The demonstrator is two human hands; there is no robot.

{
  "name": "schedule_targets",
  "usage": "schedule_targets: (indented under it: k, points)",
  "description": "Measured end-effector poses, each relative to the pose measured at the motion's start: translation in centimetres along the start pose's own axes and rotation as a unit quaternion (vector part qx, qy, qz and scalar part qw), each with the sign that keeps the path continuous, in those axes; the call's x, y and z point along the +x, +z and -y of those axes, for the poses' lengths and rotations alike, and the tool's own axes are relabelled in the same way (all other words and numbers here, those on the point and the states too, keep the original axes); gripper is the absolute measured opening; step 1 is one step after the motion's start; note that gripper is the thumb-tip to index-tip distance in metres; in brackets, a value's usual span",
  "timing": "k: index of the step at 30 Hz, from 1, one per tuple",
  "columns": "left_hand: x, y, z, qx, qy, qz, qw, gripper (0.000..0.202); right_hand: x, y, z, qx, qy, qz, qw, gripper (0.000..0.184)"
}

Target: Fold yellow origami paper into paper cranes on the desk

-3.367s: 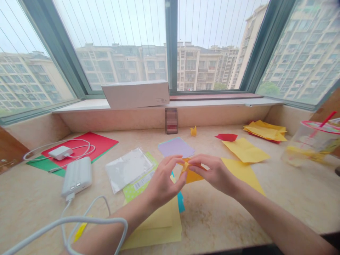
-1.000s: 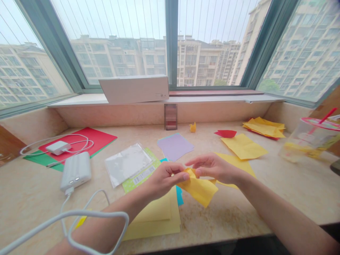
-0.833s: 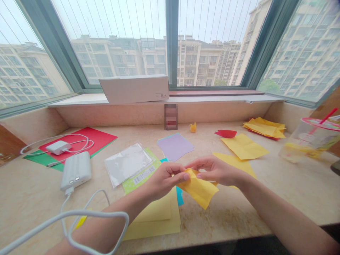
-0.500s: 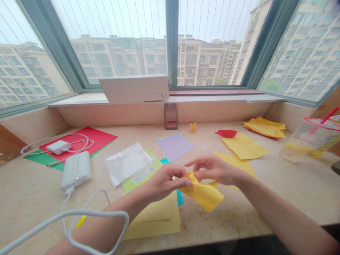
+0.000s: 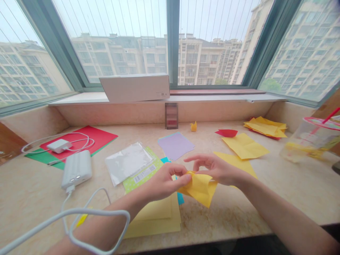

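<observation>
A sheet of yellow paper (image 5: 203, 187), creased and partly folded, is held up above the front of the stone counter. My left hand (image 5: 170, 179) pinches its upper left edge between thumb and curled fingers. At the paper's top right, my right hand (image 5: 212, 168) grips it, the thumb partly hidden behind the sheet and the index finger stretched out toward my left hand. Under my left forearm lie pale yellow sheets (image 5: 156, 221), and a bit of blue paper (image 5: 180, 198) shows behind the held sheet.
A purple sheet (image 5: 176, 146), a clear packet (image 5: 127, 163), a small yellow folded figure (image 5: 193, 126), a red folded piece (image 5: 226, 133) and yellow sheets (image 5: 245, 146) lie around. A power bank (image 5: 77, 169) with a looping white cable (image 5: 98, 212) sits left; a plastic cup (image 5: 310, 141) stands right.
The yellow paper has turned between my hands: its lower part has swung left and now shows a pointed corner hanging down. My right thumb has slipped behind the sheet.
</observation>
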State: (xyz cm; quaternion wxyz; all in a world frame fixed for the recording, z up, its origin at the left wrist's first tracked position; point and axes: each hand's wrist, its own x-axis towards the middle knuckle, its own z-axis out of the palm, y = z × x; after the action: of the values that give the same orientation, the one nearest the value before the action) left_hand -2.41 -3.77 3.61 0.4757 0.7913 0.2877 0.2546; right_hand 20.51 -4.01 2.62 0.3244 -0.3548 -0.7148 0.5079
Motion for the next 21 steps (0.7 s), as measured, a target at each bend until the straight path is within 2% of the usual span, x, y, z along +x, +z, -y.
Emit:
schedule_targets:
  k: [7,11,13,15,16,19,21]
  points:
    - [0.4,0.1,0.6,-0.021,-0.024,-0.01,0.999,0.03,0.1,0.3,0.2,-0.082,-0.015,-0.007,0.997,0.038]
    - [0.5,0.2,1.0,-0.02,-0.013,-0.035,0.999,0.027,0.2,0.0,0.4,-0.138,-0.034,-0.07,0.987,0.031]
    - [0.6,0.4,1.2,-0.021,-0.011,-0.078,0.997,0.026,0.2,-0.3,0.5,-0.176,-0.077,-0.137,0.972,0.023]
    - [0.7,0.5,1.4,-0.01,-0.019,-0.145,0.989,0.025,0.1,-0.6,0.6,-0.219,-0.137,-0.206,0.944,0.015]
    - [0.8,0.5,1.5,0.004,-0.024,-0.182,0.983,0.026,0.1,-0.7,0.6,-0.239,-0.162,-0.229,0.93,0.019]
    - [0.7,0.6,1.9,0.067,-0.021,-0.255,0.964,0.036,-0.1,-0.5,0.6,-0.292,-0.201,-0.218,0.909,0.037]
    - [0.7,0.6,2.2,0.104,0.007,-0.26,0.96,0.036,-0.1,0.1,0.5,-0.325,-0.204,-0.19,0.904,0.04]
